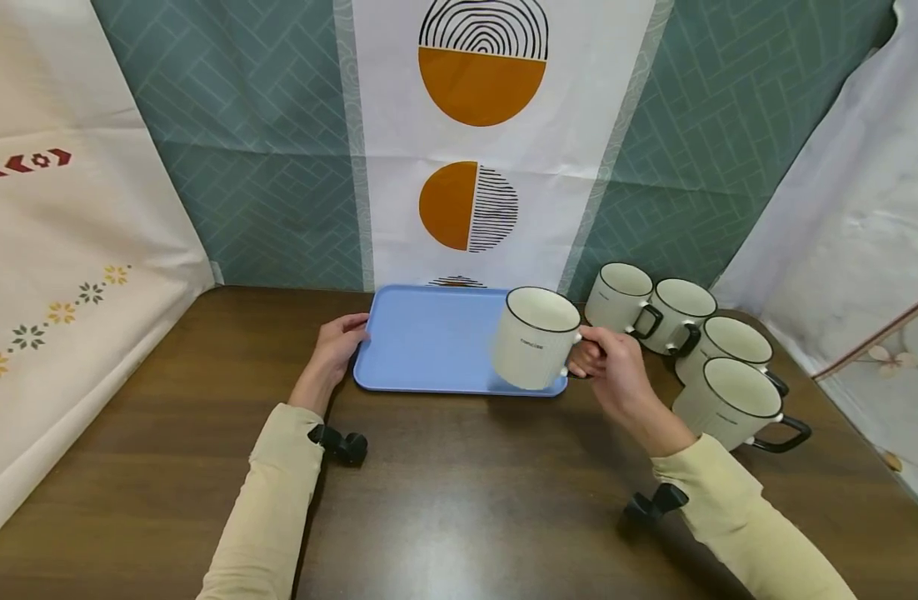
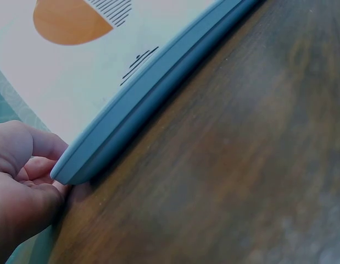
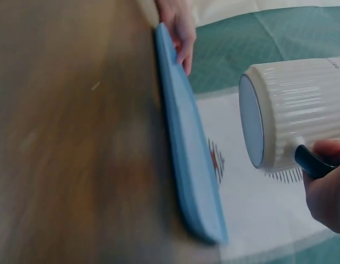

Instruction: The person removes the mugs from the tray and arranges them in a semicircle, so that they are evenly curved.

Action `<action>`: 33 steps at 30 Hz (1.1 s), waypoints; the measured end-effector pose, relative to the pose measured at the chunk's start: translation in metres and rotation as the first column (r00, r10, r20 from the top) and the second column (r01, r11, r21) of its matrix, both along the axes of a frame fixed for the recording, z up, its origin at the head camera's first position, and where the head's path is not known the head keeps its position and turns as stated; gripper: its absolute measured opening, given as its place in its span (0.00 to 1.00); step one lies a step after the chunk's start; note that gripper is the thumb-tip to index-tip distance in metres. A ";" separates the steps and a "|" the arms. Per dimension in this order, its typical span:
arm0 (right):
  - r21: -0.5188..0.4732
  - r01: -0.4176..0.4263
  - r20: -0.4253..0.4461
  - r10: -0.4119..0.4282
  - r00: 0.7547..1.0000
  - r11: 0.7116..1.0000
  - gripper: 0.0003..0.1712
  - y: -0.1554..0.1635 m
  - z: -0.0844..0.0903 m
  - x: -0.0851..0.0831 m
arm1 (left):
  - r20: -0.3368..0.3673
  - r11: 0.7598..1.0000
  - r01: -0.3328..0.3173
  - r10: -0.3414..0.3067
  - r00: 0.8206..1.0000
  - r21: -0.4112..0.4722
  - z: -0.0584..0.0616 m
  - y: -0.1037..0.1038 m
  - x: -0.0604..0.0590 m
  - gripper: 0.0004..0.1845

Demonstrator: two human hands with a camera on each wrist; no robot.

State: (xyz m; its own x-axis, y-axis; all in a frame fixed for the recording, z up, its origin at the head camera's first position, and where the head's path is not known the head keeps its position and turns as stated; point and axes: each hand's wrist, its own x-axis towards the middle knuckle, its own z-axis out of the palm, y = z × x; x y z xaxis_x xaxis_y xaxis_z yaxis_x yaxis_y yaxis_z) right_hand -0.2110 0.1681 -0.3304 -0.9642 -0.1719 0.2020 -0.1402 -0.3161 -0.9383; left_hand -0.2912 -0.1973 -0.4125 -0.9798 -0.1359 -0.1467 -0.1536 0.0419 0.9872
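Note:
My right hand (image 1: 612,367) grips a white ribbed mug (image 1: 537,346) by its dark handle (image 3: 312,163). The mug is held upright above the right part of a light blue rectangular tray (image 1: 429,342). A gap shows between the mug's base and the tray in the right wrist view. At the tray's left edge, my left hand (image 1: 337,346) holds the rim. Seen from the left wrist, its thumb and fingers (image 2: 46,144) are on either side of the tray corner.
Several matching white mugs with black handles stand at the right, the nearest mug (image 1: 732,404) closest to my right forearm. The brown wooden table (image 1: 444,483) meets a green and white patterned cloth (image 1: 279,208) at the back. Pale cloths hang at both sides.

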 end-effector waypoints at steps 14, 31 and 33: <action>0.091 -0.039 -0.094 0.048 0.994 0.995 0.23 0.083 -0.014 0.042 | 0.002 1.000 0.003 -0.003 1.000 0.003 0.001 -0.009 0.004 0.25; 0.258 -0.470 -0.159 0.517 0.841 0.844 0.21 0.166 -0.043 0.058 | 0.009 0.999 0.019 -0.019 1.000 0.030 -0.007 0.003 0.004 0.25; 0.287 -0.499 -0.131 0.550 0.825 0.818 0.20 0.176 -0.044 0.060 | 0.005 0.999 0.023 -0.024 1.000 0.032 -0.007 0.005 0.004 0.24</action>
